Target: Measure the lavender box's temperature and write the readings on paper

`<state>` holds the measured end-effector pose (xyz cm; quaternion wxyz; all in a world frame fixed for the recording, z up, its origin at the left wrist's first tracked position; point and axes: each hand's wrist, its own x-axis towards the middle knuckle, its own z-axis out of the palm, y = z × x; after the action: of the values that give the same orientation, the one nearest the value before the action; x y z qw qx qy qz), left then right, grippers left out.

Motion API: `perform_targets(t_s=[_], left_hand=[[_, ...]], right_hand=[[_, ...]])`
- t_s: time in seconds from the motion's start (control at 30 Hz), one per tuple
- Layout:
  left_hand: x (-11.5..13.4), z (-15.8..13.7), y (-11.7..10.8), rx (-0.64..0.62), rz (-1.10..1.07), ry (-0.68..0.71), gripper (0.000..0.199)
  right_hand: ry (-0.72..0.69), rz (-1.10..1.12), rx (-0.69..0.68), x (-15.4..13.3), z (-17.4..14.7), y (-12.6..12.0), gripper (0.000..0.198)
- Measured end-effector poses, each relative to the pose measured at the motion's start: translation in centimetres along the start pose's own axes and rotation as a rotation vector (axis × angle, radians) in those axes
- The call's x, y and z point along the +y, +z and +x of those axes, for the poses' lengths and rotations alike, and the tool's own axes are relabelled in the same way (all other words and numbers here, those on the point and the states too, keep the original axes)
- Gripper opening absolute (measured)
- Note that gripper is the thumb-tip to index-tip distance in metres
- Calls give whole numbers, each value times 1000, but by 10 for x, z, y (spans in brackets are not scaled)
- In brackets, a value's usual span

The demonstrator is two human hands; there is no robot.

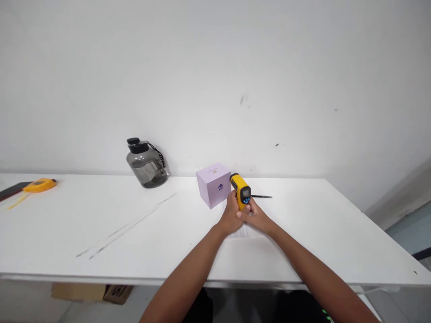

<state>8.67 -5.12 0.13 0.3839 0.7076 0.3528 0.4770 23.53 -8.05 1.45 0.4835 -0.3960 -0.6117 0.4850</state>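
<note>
Yellow device [238, 185]: held above the white table [134, 237], display end facing the person, black nose toward the wall.
Left hand [230, 218]: fingers closed around the device's lower part, on its left side.
Right hand [258, 218]: wrapped in from the right, thumb reaching across below the blue buttons; the fingers behind are hidden from me.
Lilac box [215, 187]: just left of the device; contact between them, cannot tell.
Black pen [264, 196]: lies beyond the right hand.
Printed paper [247, 232]: under the wrists, partly covered.
Grey bottle [148, 169]: stands near the wall, well apart.
</note>
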Motion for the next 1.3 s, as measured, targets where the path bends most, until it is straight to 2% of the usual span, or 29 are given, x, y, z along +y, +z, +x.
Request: perform_targets(t_s=[0.13, 0.2, 0.27, 0.37, 0.43, 0.47, 0.53, 0.57, 0.63, 0.67, 0.73, 0.8, 0.93, 1.13, 1.3], left_hand=[[1, -1, -5, -111, 372, 186, 72], [0, -2, -9, -82, 494, 298, 72], [-2, -2, -15, 31, 581, 448, 61], [-6, 1, -28, 375, 635, 634, 44], [-9, 6, -38, 669, 624, 596, 52], [-10, 9, -43, 788, 599, 505, 63], [-12, 15, -51, 927, 492, 242, 92], [-13, 18, -54, 945, 415, 92, 106], [-16, 23, -58, 890, 244, -164, 125], [-18, 25, -59, 835, 160, -244, 130], [-21, 26, -60, 741, 42, -299, 132], [-22, 26, -59, 723, 35, -285, 127], [-16, 22, -56, 764, 168, -275, 119], [-9, 17, -47, 703, 178, -122, 107], [-14, 14, -37, 649, 80, -50, 98]], right_hand=[[40, 53, 214, 2, -1, 3, 64], [37, 74, 290, 5, -1, 3, 60], [53, 118, 334, 7, -1, 2, 58], [94, 226, 372, 6, -1, 1, 59], [102, 281, 384, 4, -1, 0, 60], [109, 298, 386, 3, -1, 0, 59], [126, 307, 397, 1, -2, -2, 59], [127, 304, 404, 0, -2, -2, 59], [119, 284, 406, -3, -4, -3, 58], [115, 268, 395, -5, -5, -3, 56], [111, 241, 363, -10, -8, -3, 53], [108, 239, 338, -14, -11, -1, 54], [101, 237, 318, -18, -14, 3, 63], [145, 143, 285, -14, -14, 10, 51], [119, 69, 268, -13, -17, 13, 47]])
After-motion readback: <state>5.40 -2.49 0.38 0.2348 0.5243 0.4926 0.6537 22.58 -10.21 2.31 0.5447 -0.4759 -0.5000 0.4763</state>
